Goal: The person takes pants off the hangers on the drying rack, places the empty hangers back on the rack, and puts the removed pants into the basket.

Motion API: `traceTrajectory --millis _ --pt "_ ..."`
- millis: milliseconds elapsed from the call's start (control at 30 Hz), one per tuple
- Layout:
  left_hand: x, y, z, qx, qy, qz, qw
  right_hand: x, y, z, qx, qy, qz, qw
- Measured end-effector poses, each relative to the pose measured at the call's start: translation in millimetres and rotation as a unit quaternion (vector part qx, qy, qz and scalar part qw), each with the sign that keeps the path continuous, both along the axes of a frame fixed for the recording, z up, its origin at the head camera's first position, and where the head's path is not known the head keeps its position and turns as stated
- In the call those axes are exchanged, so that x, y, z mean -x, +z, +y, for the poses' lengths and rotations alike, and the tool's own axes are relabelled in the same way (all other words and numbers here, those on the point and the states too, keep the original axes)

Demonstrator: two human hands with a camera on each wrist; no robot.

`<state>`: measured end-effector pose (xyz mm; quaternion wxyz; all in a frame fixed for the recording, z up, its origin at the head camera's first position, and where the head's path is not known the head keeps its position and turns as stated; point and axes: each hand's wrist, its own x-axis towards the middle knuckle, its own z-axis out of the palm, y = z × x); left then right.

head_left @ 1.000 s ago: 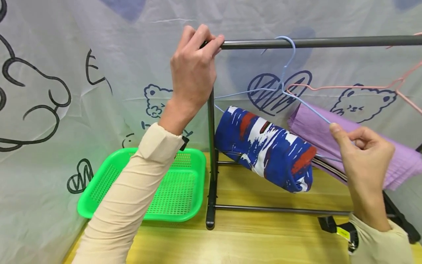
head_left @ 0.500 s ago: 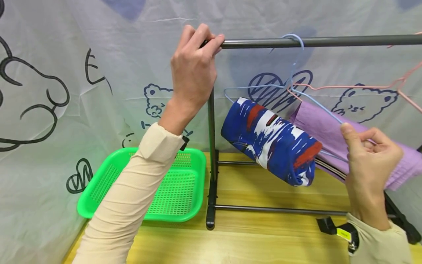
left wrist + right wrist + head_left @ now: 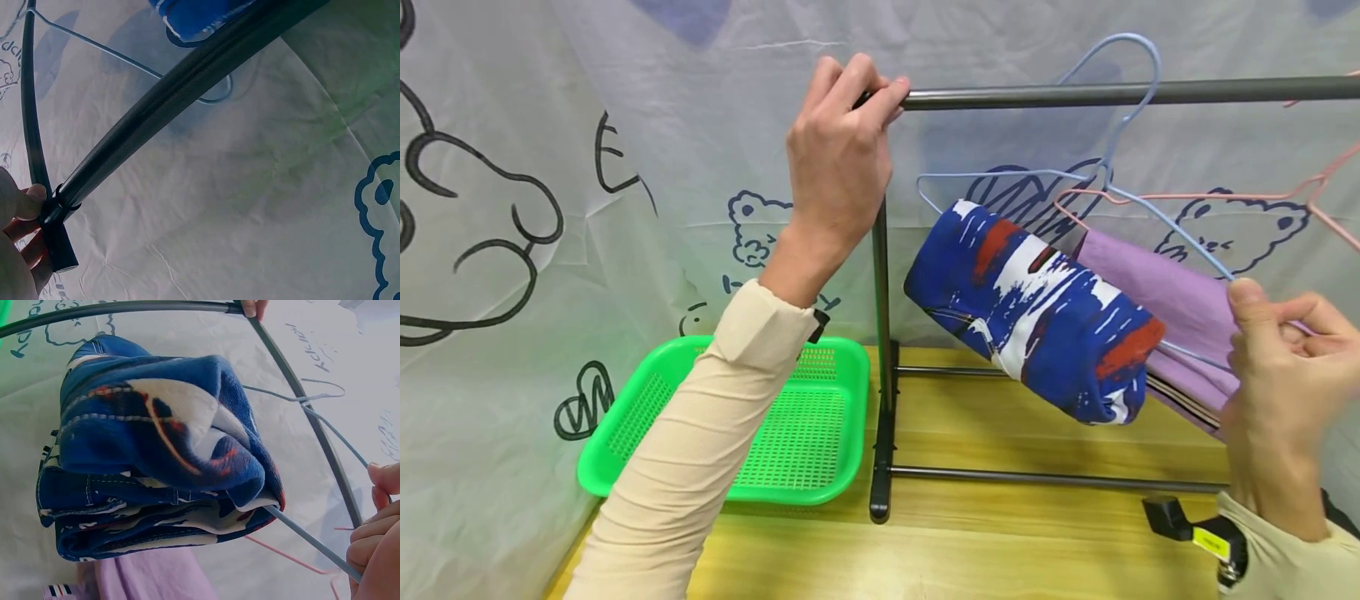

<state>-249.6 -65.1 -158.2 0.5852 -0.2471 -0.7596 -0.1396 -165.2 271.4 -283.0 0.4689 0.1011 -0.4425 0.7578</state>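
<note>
On the bench (image 3: 820,558) stands a dark rack (image 3: 883,446), a green basket (image 3: 597,454) to its left; the lilac cloth (image 3: 1172,292) at far right looks already hung, below a pink hanger (image 3: 1210,197). The blue patterned garment (image 3: 1030,308) is folded over the blue hanger (image 3: 1187,238), so that part seems done; left over is the hook (image 3: 1131,37), which straddles the rail (image 3: 1000,97) with its crown raised, not seated. Whether it goes on or comes off, I cannot tell. The garment slants down to the right, just left of the right hand (image 3: 1296,367) and apart from it; that hand pinches the hanger's right end. The left hand (image 3: 846,142), up and left of the garment, grips the rack's top left corner.
</note>
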Motion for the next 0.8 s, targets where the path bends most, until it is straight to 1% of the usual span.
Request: traceTrajectory --millis 100,200,300,333,367,433,467,533,567,600,667,733,800 --pt "0.5 0.0 0.0 -0.001 0.000 0.002 1.0000 -4.4 -0.9 5.6 0.019 0.011 0.004 1.000" --pt "1.0 0.0 -0.7 -0.005 0.001 0.008 1.0000 -9.8 -4.0 11.7 0.034 0.018 -0.004 0.999" --pt "1.4 0.1 -1.5 -0.006 0.001 0.011 0.9999 -15.5 -9.7 16.8 0.045 0.005 -0.018 0.999" --pt "1.4 0.1 -1.9 -0.006 0.001 0.011 0.9999 -17.8 -11.3 18.7 0.025 -0.018 -0.040 0.999" --pt "1.5 0.1 -2.3 -0.005 0.000 0.012 0.9999 -19.4 -13.7 20.0 0.017 -0.030 -0.048 0.998" --pt "1.6 0.0 -3.5 -0.005 0.000 0.014 0.9999 -21.3 -17.7 21.5 0.020 -0.041 -0.057 0.997" --pt "1.6 -0.1 -4.4 -0.005 0.001 0.015 0.9999 -21.7 -19.4 21.6 0.034 -0.031 -0.059 0.997" --pt "1.4 -0.2 -6.6 -0.009 0.001 0.018 0.9998 -21.0 -22.8 21.2 0.037 -0.018 -0.046 0.998" --pt "1.3 -0.3 -7.7 -0.010 0.001 0.019 0.9998 -20.0 -24.8 20.5 0.064 0.011 -0.020 0.998" --pt "1.1 -0.4 -8.7 -0.012 0.001 0.020 0.9997 -19.5 -26.3 19.8 0.078 0.025 -0.007 0.997" --pt "0.6 -0.5 -10.4 -0.014 0.000 0.019 0.9997 -19.0 -28.9 19.1 0.087 0.049 0.011 0.995" --pt "0.1 -0.7 -11.4 -0.013 -0.003 0.019 0.9997 -19.2 -31.6 19.2 0.080 0.053 0.022 0.995" --pt "-0.4 -0.7 -11.6 -0.010 -0.002 0.018 0.9998 -20.7 -34.1 20.3 0.077 0.047 0.020 0.996"
